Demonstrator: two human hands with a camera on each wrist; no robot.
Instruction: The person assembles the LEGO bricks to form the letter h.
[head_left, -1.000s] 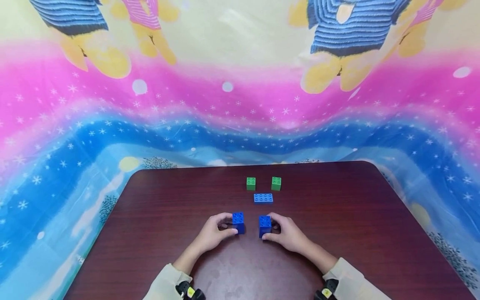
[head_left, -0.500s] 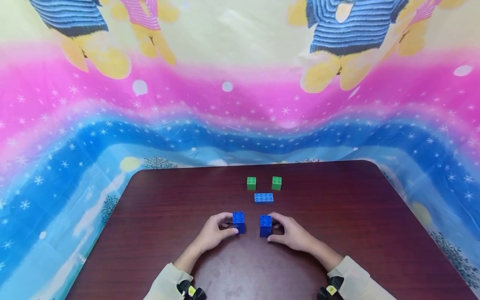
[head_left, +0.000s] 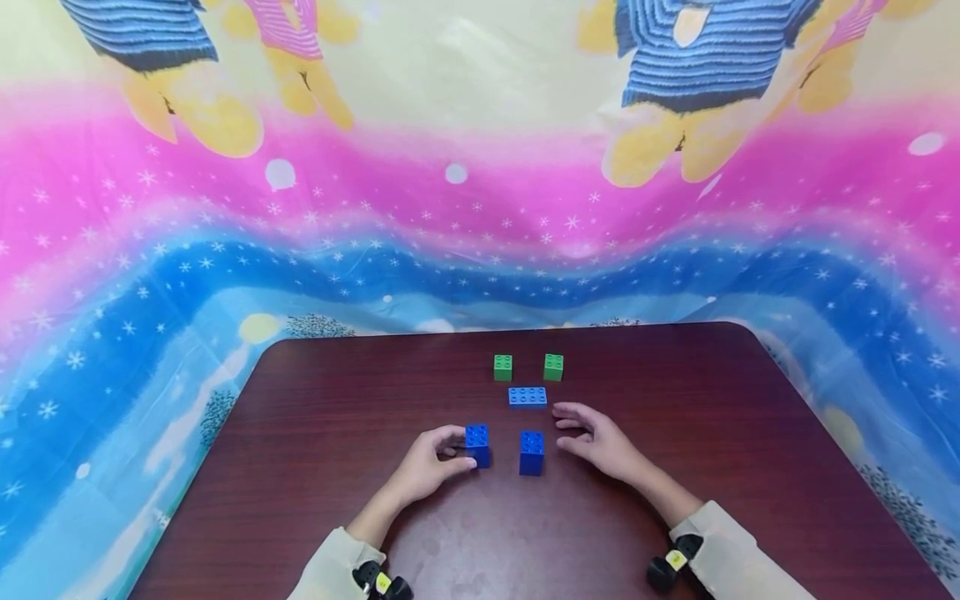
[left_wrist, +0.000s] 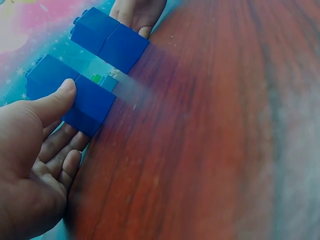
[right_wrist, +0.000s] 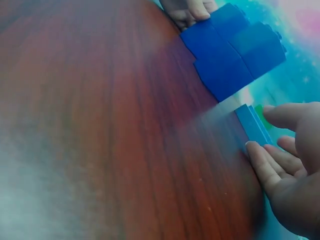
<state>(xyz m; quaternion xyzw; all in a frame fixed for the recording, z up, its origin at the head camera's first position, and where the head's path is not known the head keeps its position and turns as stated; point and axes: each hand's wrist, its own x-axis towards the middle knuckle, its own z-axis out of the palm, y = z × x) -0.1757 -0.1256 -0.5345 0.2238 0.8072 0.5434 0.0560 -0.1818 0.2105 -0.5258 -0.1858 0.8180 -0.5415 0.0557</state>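
Two dark blue towers, each made of two stacked toy building bricks, stand upright side by side on the table with a gap between them. My left hand [head_left: 424,467] holds the left tower [head_left: 477,450], thumb on its near side; the seam between its bricks shows in the left wrist view. The right tower [head_left: 532,457] stands free. To its right, my right hand [head_left: 606,447] is apart from it, fingers loosely bent and holding nothing. Its fingertips lie near a flat, lighter blue brick [head_left: 527,397], which also shows beyond the fingers in the right wrist view.
Behind the lighter blue brick sit two small green bricks, a left one [head_left: 502,369] and a right one [head_left: 553,368]. All stand on a dark red-brown wooden table [head_left: 337,400] with rounded far corners. A printed cloth [head_left: 450,217] hangs around its back and sides.
My right hand has let go of the right blue tower and moved off to the right and slightly forward. The left hand still holds its tower in the same place.
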